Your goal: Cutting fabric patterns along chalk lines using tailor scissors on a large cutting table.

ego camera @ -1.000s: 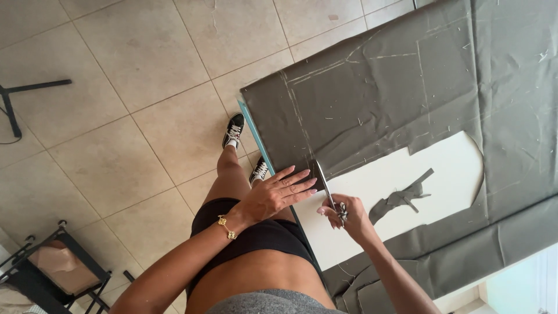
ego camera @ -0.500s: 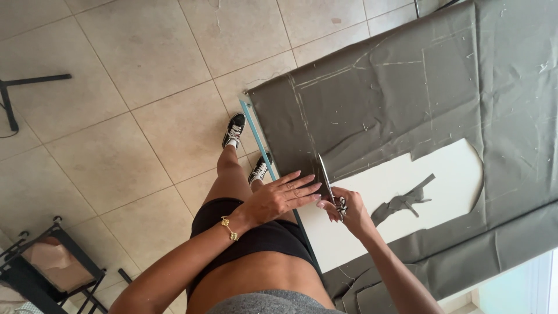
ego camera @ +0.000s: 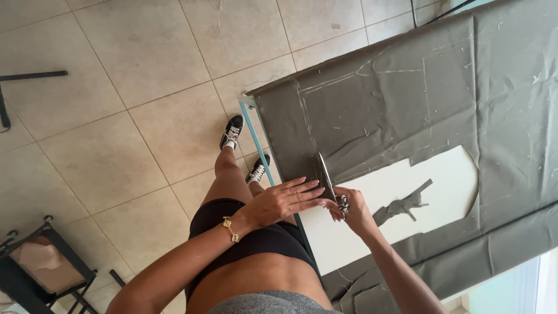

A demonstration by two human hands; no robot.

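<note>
Scissors (ego camera: 326,176) in the closed right hand (ego camera: 350,208) now cut farther into the grey cloth (ego camera: 407,99) by the table's near edge (ego camera: 263,152), while the flat, open left hand (ego camera: 283,202) has slid along to press beside them.

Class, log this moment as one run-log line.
right hand: grips scissors | left hand: flat on grey fabric beside blades | table: white top exposed by cut-out | loose scrap

The handles of the long steel scissors (ego camera: 326,177) are buried in the right hand (ego camera: 351,210), so the grip on them cannot be read. The flat left hand (ego camera: 285,200) covers the grey cloth's (ego camera: 407,99) near edge. That chalk-marked cloth runs off the right edge, its chalk lines too faint to follow (likewise the scattered threads).
</note>
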